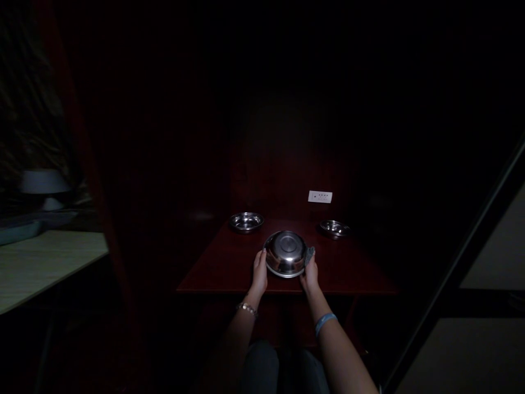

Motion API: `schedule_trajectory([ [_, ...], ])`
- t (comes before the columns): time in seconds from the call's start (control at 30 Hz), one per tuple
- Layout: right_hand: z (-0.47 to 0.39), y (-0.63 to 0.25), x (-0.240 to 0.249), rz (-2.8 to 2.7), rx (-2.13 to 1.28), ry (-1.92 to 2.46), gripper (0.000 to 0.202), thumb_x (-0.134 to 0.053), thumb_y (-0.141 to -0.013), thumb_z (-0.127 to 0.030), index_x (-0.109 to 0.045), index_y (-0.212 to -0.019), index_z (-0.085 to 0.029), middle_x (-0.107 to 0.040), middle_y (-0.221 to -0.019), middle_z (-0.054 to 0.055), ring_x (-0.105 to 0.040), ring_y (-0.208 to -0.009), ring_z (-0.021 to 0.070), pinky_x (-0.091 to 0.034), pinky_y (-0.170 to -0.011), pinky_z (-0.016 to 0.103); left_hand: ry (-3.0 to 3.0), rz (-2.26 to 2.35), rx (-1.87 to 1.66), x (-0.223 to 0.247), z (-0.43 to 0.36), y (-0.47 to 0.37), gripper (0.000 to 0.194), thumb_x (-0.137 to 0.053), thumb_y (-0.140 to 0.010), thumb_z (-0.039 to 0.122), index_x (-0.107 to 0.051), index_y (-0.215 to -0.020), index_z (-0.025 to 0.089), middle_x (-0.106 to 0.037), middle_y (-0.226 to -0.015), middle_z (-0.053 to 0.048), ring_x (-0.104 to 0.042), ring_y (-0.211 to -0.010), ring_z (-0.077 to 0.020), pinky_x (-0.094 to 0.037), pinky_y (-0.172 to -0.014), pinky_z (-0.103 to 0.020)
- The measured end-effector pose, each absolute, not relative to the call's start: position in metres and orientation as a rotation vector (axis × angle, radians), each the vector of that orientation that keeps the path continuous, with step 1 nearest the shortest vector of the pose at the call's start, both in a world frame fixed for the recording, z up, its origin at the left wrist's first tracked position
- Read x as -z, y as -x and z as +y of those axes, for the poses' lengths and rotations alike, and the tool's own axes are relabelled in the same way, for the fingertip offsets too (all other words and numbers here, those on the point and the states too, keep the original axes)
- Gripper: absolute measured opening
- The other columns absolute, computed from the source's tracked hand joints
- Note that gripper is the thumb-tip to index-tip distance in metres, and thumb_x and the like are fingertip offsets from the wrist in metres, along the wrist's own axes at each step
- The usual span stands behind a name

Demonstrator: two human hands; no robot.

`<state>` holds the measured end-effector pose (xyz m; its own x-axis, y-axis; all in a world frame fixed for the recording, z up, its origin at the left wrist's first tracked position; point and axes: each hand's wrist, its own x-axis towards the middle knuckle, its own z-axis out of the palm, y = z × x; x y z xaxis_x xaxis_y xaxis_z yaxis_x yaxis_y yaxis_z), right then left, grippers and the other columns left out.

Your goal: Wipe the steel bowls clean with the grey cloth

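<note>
Very dim overall; upper half sunk to near black. Soft pool of light over the middle, source out of view. Faint haze of glow on the back wall (287, 131). Sharp glints on the upturned metal bowl (287, 254) (dome and rim both). White socket plate (320, 197) stands out crisply. Far left murky, the lampshade (45, 181) soft-edged; wide-angle stretch toward the margins.

One bowl (286, 254) before two others (246, 221)

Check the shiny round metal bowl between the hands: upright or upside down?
Upside down. The bowl shows its round base facing the camera and its rim lowest, held between left hand and right hand.
</note>
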<state>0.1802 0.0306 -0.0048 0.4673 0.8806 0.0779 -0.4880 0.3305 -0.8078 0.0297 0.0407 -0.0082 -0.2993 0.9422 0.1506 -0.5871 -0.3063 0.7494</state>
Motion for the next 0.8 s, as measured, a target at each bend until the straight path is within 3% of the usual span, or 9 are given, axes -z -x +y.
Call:
schedule_trajectory([
  [0.1,0.030,-0.179,0.003,-0.665,-0.852,0.930,0.065,-0.044,-0.088,-0.068,-0.073,-0.107,-0.014,-0.076,-0.105,0.011,-0.070,-0.102,0.0234,-0.051,-0.096,0.037,-0.711,0.710,-1.793,0.006,0.041,-0.029,0.023,-0.068,-0.086,0.034,-0.069,-0.102,0.019,-0.072,-0.111,-0.008,-0.062,-0.115,-0.0208,-0.036,-0.113,-0.040],
  [0.33,0.021,-0.169,-0.002,-0.998,-0.601,1.258,0.062,-0.039,-0.089,-0.069,-0.075,-0.076,-0.020,-0.076,-0.080,0.010,-0.069,-0.084,0.0255,-0.049,-0.091,0.036,-0.505,0.549,-1.668,-0.001,0.046,-0.016,0.027,-0.061,-0.090,0.039,-0.067,-0.107,0.019,-0.069,-0.123,-0.011,-0.064,-0.116,-0.0203,-0.044,-0.108,-0.039],
  [0.5,0.022,-0.172,-0.002,-0.987,-0.671,1.209,0.058,-0.044,-0.087,-0.069,-0.074,-0.073,-0.022,-0.075,-0.075,0.007,-0.068,-0.079,0.0238,-0.050,-0.086,0.033,-0.436,0.568,-1.702,-0.002,0.046,-0.018,0.022,-0.060,-0.091,0.034,-0.067,-0.106,0.019,-0.070,-0.122,-0.011,-0.064,-0.117,-0.0205,-0.044,-0.109,-0.040],
  [0.8,0.019,-0.176,-0.005,-1.007,-0.721,1.190,0.061,-0.043,-0.087,-0.070,-0.075,-0.081,-0.019,-0.076,-0.085,0.009,-0.068,-0.084,0.0233,-0.049,-0.085,0.031,-0.446,0.663,-1.764,-0.010,0.038,-0.023,0.021,-0.061,-0.092,0.036,-0.069,-0.102,0.020,-0.070,-0.122,-0.012,-0.064,-0.118,-0.0233,-0.046,-0.108,-0.040],
])
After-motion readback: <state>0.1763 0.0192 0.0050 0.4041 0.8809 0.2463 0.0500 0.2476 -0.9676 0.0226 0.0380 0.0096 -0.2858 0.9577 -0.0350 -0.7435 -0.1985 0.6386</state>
